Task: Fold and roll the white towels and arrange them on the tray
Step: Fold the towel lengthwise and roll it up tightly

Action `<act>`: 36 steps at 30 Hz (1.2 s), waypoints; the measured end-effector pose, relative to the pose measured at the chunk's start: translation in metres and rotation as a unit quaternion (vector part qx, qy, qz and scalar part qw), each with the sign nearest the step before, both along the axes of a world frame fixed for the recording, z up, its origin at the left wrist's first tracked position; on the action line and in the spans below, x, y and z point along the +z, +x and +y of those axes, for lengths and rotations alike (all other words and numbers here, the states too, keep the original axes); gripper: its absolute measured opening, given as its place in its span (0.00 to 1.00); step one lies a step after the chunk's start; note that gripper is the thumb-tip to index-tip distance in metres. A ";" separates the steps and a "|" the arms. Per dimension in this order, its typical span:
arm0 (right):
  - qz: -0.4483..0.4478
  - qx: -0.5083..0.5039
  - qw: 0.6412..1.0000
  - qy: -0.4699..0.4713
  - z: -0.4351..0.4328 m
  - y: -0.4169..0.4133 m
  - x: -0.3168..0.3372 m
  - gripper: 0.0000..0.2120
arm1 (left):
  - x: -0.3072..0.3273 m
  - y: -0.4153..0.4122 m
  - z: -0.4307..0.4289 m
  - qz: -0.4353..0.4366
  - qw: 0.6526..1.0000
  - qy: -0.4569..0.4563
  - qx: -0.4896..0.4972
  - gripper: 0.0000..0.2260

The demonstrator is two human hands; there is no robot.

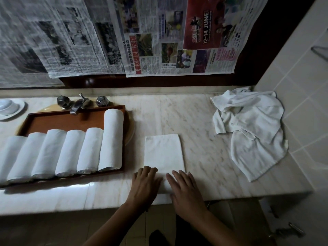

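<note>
Presently in work: one folded towel [164, 151], a flat white rectangle lying on the counter [200, 125], its long side running away from the person, its near end at the front edge.
Left hand [145, 183]: palm down on the near left corner of the folded towel; fingers straight and close together, pressing flat, nothing pinched.
Right hand [184, 189]: palm down on the near right corner; fingers straight and slightly spread, pressing flat.
Near edge of towel: covered by both hands; whether a roll is started cannot be told.
Tray [62, 121]: brown wood, just left of the folded towel, not touching it.
Rolled towels [71, 153]: six, side by side and touching, filling the front of the tray; the rightmost is longest and reaches the back rim; the leftmost is cut by the frame edge.
Loose towels [252, 128]: crumpled white heap at the right end of the counter, against the tiled wall [301, 86], well apart from the hands.
Tap [79, 103]: metal, with two knobs, overhanging the back rim of the tray.
Dish [8, 108]: white, at the far left.
Newspaper sheets [142, 36]: hanging behind the counter.
</note>
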State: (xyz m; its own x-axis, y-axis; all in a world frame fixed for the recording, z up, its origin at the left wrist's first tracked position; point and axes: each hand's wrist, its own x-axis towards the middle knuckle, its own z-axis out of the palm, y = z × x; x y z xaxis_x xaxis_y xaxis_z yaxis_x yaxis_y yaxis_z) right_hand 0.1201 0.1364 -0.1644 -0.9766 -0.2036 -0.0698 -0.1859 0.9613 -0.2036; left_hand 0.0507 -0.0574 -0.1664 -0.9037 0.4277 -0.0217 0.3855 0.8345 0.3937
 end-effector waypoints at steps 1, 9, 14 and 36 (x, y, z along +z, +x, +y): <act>-0.006 0.000 1.000 -0.001 0.000 -0.004 0.001 0.33 | -0.001 0.006 0.001 0.034 0.999 0.017 -0.010 0.19; -0.050 0.007 0.998 0.038 0.005 -0.038 0.011 0.35 | -0.004 -0.007 -0.009 -0.029 0.995 -0.024 -0.087 0.35; -0.117 0.027 0.993 0.017 0.009 -0.049 0.027 0.33 | 0.006 -0.013 -0.012 -0.055 0.990 -0.071 -0.107 0.38; -0.012 0.014 1.000 -0.015 0.001 -0.006 0.011 0.42 | 0.007 -0.028 -0.015 -0.151 0.985 0.048 -0.074 0.28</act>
